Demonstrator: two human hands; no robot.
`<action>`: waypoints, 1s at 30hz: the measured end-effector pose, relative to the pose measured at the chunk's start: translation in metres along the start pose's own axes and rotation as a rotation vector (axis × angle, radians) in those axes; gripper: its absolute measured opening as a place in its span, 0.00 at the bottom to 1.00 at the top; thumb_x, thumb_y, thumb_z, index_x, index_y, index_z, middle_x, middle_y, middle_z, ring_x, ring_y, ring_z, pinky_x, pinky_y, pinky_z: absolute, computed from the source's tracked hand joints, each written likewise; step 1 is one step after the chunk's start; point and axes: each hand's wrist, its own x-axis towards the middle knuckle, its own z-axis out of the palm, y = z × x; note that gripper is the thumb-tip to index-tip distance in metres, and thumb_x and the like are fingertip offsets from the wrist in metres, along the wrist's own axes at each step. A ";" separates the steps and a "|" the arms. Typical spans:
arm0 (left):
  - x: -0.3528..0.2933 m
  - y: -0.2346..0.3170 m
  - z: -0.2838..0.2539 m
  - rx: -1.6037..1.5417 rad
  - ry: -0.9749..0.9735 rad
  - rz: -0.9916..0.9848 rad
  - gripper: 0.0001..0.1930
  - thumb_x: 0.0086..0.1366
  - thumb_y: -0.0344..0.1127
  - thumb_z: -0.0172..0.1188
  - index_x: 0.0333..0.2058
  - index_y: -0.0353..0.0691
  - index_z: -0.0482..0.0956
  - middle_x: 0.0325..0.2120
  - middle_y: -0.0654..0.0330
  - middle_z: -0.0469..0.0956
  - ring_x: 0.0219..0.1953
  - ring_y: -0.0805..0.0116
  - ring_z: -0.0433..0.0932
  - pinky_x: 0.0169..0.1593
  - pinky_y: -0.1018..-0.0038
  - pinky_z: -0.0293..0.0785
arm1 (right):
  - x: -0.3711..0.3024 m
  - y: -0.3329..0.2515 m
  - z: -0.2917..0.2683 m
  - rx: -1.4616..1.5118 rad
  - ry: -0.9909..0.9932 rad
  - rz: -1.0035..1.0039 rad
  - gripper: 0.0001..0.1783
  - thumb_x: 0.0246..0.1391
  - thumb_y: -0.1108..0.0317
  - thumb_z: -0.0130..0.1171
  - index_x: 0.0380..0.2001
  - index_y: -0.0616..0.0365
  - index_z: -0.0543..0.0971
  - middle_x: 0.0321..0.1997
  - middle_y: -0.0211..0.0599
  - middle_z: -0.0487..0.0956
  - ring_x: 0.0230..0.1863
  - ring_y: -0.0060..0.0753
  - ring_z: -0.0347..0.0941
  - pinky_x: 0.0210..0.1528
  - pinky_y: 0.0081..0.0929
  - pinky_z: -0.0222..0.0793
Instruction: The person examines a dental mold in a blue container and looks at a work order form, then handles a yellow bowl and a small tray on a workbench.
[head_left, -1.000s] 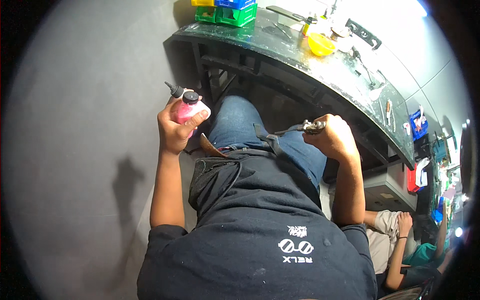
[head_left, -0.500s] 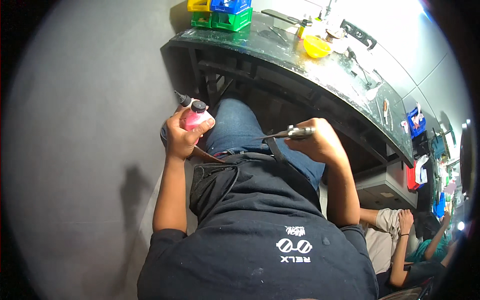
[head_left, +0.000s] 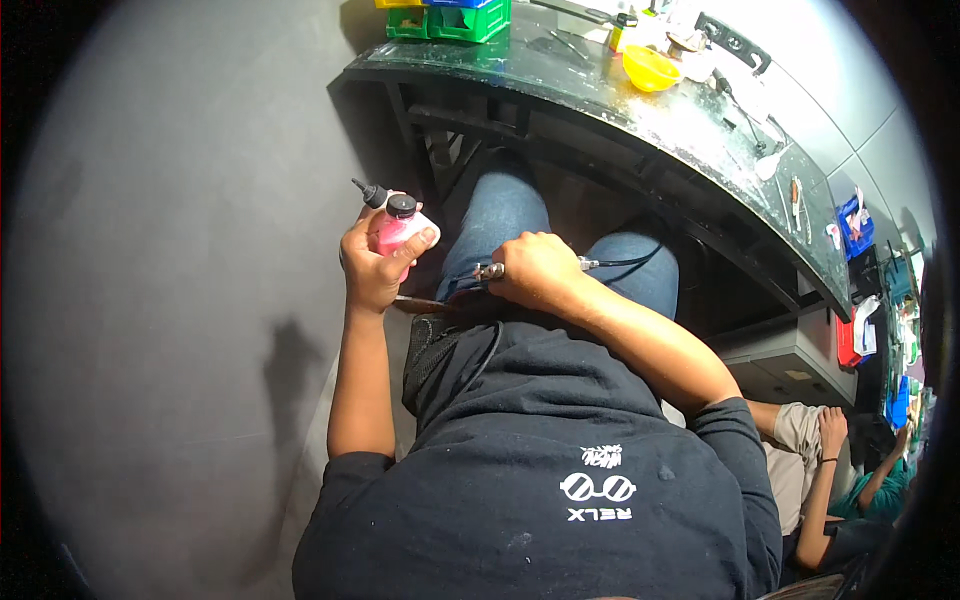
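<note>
Head view: left hand (head_left: 372,262) wrapped tight around small pink plastic bottle with black nozzle cap (head_left: 398,226), held beside left knee. Right hand (head_left: 537,272) closed on slim metal pen-like tool with black cord (head_left: 492,270), over blue-jeaned lap, below dark curved workbench (head_left: 640,110).

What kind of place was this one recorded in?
Most likely a small workshop or repair bench. A dark workbench carries scattered hand tools, a yellow bowl and green parts bins. The seated person's left hand holds a pink bottle, and the right hand holds a corded tool.
</note>
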 end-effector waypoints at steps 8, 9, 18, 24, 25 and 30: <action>-0.001 -0.012 -0.006 0.036 0.044 0.044 0.17 0.53 0.33 0.75 0.41 0.34 0.82 0.31 0.63 0.79 0.25 0.79 0.75 0.26 0.81 0.72 | 0.002 -0.009 -0.007 -0.063 0.001 0.003 0.14 0.46 0.55 0.63 0.25 0.54 0.85 0.27 0.48 0.83 0.33 0.50 0.83 0.40 0.44 0.78; -0.001 -0.011 -0.006 0.036 0.050 0.045 0.17 0.53 0.33 0.75 0.41 0.34 0.82 0.31 0.63 0.79 0.25 0.79 0.75 0.26 0.81 0.72 | 0.003 -0.009 -0.008 -0.066 0.000 -0.001 0.14 0.46 0.55 0.63 0.25 0.54 0.85 0.27 0.48 0.83 0.33 0.50 0.83 0.40 0.44 0.78; -0.001 -0.010 -0.008 0.003 0.049 0.021 0.16 0.53 0.33 0.75 0.38 0.34 0.82 0.30 0.63 0.79 0.25 0.79 0.75 0.26 0.81 0.72 | 0.011 -0.008 -0.012 -0.026 -0.033 -0.038 0.17 0.45 0.56 0.69 0.29 0.61 0.84 0.32 0.52 0.83 0.37 0.51 0.83 0.42 0.41 0.79; 0.001 -0.014 -0.011 0.067 0.003 0.016 0.22 0.56 0.32 0.72 0.49 0.33 0.79 0.39 0.57 0.81 0.27 0.78 0.75 0.27 0.81 0.72 | 0.010 0.001 -0.010 -0.006 -0.029 0.104 0.20 0.44 0.55 0.69 0.29 0.65 0.84 0.34 0.56 0.83 0.39 0.53 0.83 0.44 0.42 0.79; 0.000 -0.014 -0.010 0.063 -0.004 -0.006 0.22 0.56 0.32 0.72 0.48 0.34 0.79 0.39 0.57 0.81 0.27 0.78 0.75 0.27 0.81 0.72 | 0.010 0.002 -0.007 0.018 -0.065 0.072 0.19 0.44 0.55 0.69 0.29 0.63 0.84 0.33 0.55 0.83 0.39 0.53 0.82 0.44 0.42 0.79; 0.001 -0.015 -0.008 0.055 0.004 0.025 0.21 0.56 0.33 0.72 0.48 0.34 0.79 0.39 0.58 0.81 0.27 0.78 0.75 0.27 0.81 0.72 | 0.003 0.028 -0.017 0.291 0.024 0.056 0.16 0.46 0.52 0.69 0.36 0.48 0.87 0.33 0.48 0.84 0.38 0.51 0.82 0.44 0.42 0.78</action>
